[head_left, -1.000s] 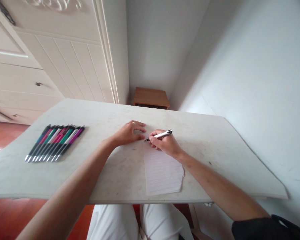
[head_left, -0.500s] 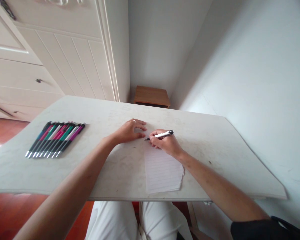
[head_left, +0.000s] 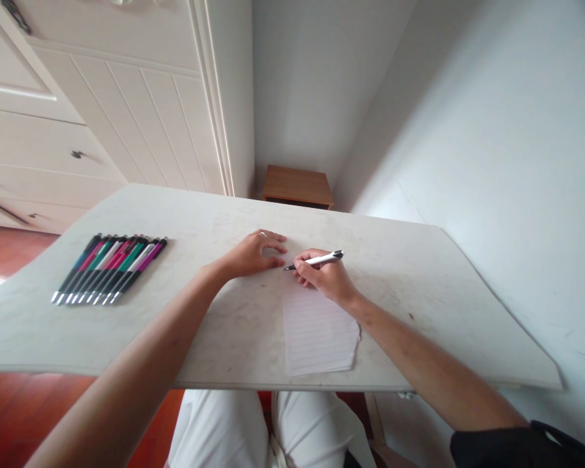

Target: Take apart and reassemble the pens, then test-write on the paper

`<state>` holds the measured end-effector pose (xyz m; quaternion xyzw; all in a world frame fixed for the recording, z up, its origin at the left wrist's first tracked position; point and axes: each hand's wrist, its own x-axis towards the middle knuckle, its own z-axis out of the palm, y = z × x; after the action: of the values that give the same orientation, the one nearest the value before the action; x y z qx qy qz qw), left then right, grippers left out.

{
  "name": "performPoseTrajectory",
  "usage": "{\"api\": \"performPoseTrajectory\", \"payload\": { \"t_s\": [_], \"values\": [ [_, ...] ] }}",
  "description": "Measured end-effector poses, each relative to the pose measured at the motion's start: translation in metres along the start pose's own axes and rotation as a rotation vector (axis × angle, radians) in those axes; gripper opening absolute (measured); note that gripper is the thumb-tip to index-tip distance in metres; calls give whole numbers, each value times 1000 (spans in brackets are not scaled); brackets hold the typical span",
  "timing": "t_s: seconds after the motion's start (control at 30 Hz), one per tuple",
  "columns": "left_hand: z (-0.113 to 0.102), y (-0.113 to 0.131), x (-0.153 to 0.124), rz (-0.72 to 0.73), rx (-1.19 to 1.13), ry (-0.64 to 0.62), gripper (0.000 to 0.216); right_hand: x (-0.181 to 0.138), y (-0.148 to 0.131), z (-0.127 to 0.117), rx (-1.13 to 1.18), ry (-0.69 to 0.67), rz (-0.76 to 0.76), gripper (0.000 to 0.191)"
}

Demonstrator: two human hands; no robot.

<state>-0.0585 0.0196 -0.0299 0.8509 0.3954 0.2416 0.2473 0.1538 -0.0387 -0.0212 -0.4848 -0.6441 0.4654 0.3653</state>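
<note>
Step in hand, as judged: writing at top edge of the lined white paper sheet w/ torn right edge (head_left: 316, 328). To be done well, sheet should be kept pinned by the free hand so it can't slide on the smooth top, tip pressed lightly, strokes kept on the ruled lines. Risk judged: the torn edge may catch or sheet may skew if pressure goes sideways.

Right hand (head_left: 324, 276) is closed around the slim white pen w/ black tip and black clip end (head_left: 316, 260), tripod-type grip, pen pinched near tip by thumb + first fingers. Pen is tilted low, tip pointing left toward the other hand, rear end up-right. Heel of hand is rested on upper part of sheet; forearm runs diagonally in from lower right, black sleeve seen at frame corner.

Left hand (head_left: 253, 253) lies flat, palm down, fingers spread a bit, nothing held; placed on the dull white surface (head_left: 419, 292) just beside sheet's top-left corner, fingertips near pen tip. Contact w/ paper itself can't be told. Ring seen on one finger.

Row of capped pens, teal/pink/white/magenta barrels (head_left: 110, 270), lies side by side well apart at far left of surface, untouched.
</note>
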Motion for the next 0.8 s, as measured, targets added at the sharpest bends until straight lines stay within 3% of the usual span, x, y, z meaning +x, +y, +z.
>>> {"api": "performPoseTrajectory", "payload": {
  "t_s": [0.53,0.8],
  "values": [
    [0,-3,0,43,1,-3,33,0,1,-1,-57,-11,-21,17],
    [1,-4,1,43,6,1,31,1,0,-1,67,27,37,23]
  ]
}}
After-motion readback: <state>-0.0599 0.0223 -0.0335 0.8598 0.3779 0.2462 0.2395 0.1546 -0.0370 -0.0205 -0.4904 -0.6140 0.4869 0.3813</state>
